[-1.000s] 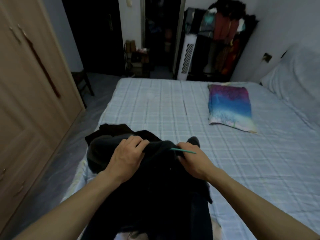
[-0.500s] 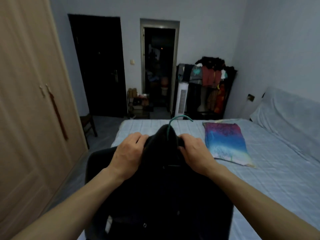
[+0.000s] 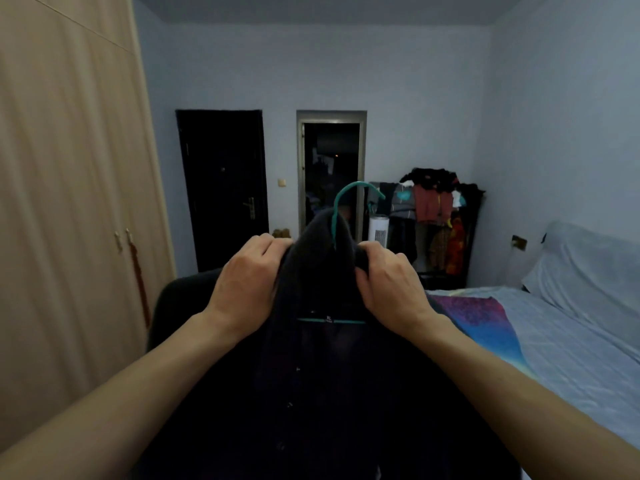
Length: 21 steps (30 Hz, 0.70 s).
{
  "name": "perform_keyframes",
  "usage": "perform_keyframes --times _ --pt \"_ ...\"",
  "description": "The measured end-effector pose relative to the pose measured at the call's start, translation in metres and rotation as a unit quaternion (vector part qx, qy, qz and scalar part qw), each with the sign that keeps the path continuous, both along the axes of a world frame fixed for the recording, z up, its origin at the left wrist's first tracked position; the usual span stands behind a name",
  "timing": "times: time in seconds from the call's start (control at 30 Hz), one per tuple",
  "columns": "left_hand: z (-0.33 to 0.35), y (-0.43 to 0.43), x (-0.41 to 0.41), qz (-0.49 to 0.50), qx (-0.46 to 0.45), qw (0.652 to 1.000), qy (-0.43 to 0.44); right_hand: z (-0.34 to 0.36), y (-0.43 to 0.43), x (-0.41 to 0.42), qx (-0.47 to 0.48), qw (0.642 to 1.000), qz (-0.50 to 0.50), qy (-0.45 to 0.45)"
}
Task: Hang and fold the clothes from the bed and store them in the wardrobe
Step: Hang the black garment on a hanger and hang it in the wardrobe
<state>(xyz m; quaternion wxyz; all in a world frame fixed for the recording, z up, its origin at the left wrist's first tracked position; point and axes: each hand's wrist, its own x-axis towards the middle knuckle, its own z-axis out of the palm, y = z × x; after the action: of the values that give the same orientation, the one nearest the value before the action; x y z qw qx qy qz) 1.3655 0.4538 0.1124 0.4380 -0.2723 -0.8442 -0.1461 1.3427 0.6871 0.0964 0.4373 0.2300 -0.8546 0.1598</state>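
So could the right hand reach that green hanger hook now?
Probably yes: the hook stands clear above the dark garment, beside the right hand, though that hand grips the garment's collar and must let go.

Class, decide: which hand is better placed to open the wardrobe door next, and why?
Probably the left hand: the closed wardrobe stands on its side, while the right hand could hold the dark garment on its teal hanger alone.

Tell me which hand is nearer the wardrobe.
Left. The left hand grips the dark garment on the side toward the wardrobe. The right hand grips it on the opposite side, toward the bed.
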Motion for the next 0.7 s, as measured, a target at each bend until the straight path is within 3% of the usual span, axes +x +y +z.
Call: perform_keyframes --times 0.23,0.43,0.7 --pt "0.036 -0.008 0.005 -0.005 0.041 0.999 -0.005 0.037 -0.012 -0.012 0.008 0.999 -0.01 0.051" --pt "0.036 -0.015 0.009 -0.007 0.01 0.998 -0.056 0.029 -0.018 -0.018 0.018 0.999 0.01 0.042" --pt "-0.022 -0.011 0.001 0.015 0.016 0.996 -0.086 -0.011 -0.02 -0.023 0.066 0.995 -0.015 -0.071"
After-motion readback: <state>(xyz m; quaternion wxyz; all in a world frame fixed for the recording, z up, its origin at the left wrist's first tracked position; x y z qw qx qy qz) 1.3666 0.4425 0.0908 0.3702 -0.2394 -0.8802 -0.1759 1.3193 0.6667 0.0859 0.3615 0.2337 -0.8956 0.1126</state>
